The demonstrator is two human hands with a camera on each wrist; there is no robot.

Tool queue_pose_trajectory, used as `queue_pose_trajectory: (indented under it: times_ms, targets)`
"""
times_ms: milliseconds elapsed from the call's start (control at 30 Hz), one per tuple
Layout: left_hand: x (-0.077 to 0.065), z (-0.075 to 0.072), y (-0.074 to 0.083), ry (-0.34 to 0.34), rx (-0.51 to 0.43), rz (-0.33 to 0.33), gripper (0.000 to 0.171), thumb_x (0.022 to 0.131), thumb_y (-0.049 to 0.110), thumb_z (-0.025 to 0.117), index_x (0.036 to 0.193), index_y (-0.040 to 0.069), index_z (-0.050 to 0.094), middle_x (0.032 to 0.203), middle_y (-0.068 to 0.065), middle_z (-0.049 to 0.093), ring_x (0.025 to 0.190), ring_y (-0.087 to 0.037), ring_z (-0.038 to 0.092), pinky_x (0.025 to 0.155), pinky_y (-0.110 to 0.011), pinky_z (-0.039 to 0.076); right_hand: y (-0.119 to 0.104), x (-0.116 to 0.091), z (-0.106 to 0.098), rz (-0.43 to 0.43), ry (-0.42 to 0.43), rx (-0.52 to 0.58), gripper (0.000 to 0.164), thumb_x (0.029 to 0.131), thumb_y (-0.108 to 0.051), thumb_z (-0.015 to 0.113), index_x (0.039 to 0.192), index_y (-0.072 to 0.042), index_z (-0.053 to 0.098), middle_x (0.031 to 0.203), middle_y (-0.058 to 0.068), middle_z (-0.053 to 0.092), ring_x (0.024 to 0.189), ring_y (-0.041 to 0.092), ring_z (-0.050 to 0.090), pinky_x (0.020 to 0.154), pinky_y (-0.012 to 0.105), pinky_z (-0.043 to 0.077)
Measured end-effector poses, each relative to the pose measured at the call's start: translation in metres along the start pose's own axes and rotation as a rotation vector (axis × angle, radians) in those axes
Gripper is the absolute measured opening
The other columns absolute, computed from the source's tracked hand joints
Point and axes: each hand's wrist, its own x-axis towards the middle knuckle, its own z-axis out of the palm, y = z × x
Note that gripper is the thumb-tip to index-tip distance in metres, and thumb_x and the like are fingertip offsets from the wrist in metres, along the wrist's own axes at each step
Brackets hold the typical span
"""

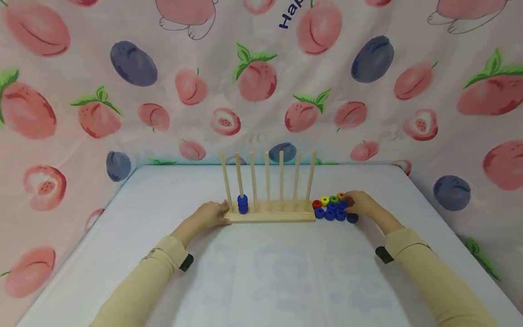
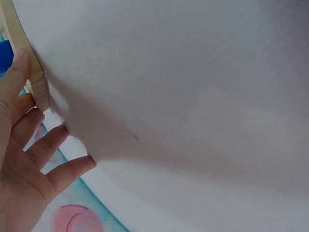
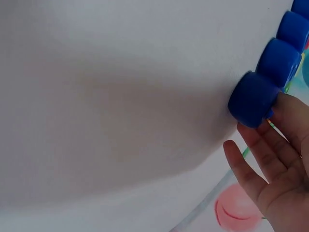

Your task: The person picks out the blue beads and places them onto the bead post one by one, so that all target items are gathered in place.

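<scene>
A wooden peg rack (image 1: 269,217) with several upright rods stands on the white table. Blue beads (image 1: 243,205) are stacked on its second rod from the left. My left hand (image 1: 211,214) grips the rack's left end; in the left wrist view the thumb lies on the front of the base and the other fingers spread behind. My right hand (image 1: 360,203) is at the right side of the loose beads, its thumb and fingertips at a blue bead (image 1: 342,205) in the back row. A nearer blue bead (image 3: 253,99) partly hides those fingertips in the right wrist view.
Loose blue beads (image 1: 330,215) lie in rows just right of the rack. Behind them are a red bead (image 1: 316,204), a yellow bead (image 1: 324,201), a green bead (image 1: 333,199) and an orange bead (image 1: 341,196). A fruit-printed cloth (image 1: 261,118) hangs behind the table.
</scene>
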Motion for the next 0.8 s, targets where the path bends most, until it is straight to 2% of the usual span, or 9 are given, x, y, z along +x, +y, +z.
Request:
queue_pose_trajectory:
  times_ms: [167, 433, 800]
  targets:
    - [-0.0030, 0.0051, -0.0038, 0.026, 0.007, 0.025, 0.064, 0.085, 0.034, 0.068, 0.133, -0.004, 0.048, 0.129, -0.028, 0.053, 0.108, -0.041, 0.060, 0.092, -0.049, 0.049, -0.0032, -0.0021, 0.0042, 0.012, 0.028, -0.034, 0.032, 0.083, -0.005, 0.068, 0.108, 0.013, 0.059, 0.092, 0.022, 0.064, 0.085, 0.031, 0.059, 0.079, 0.045, 0.052]
    - [-0.0049, 0.0002, 0.0000, 0.027, -0.007, 0.009, 0.061, 0.085, 0.033, 0.067, 0.132, -0.003, 0.049, 0.134, -0.025, 0.049, 0.112, -0.043, 0.057, 0.096, -0.050, 0.047, -0.0036, -0.0035, 0.0068, 0.037, 0.067, -0.031, 0.035, 0.086, -0.008, 0.065, 0.112, 0.015, 0.057, 0.103, 0.029, 0.063, 0.095, 0.039, 0.060, 0.085, 0.050, 0.051]
    - [-0.0041, 0.0023, -0.0015, 0.036, -0.017, 0.008, 0.059, 0.085, 0.032, 0.068, 0.131, -0.001, 0.052, 0.137, -0.023, 0.046, 0.114, -0.043, 0.055, 0.097, -0.050, 0.046, -0.0090, -0.0080, 0.0044, 0.057, 0.105, 0.003, 0.034, 0.087, -0.011, 0.065, 0.109, 0.014, 0.057, 0.097, 0.027, 0.064, 0.090, 0.037, 0.061, 0.080, 0.049, 0.053]
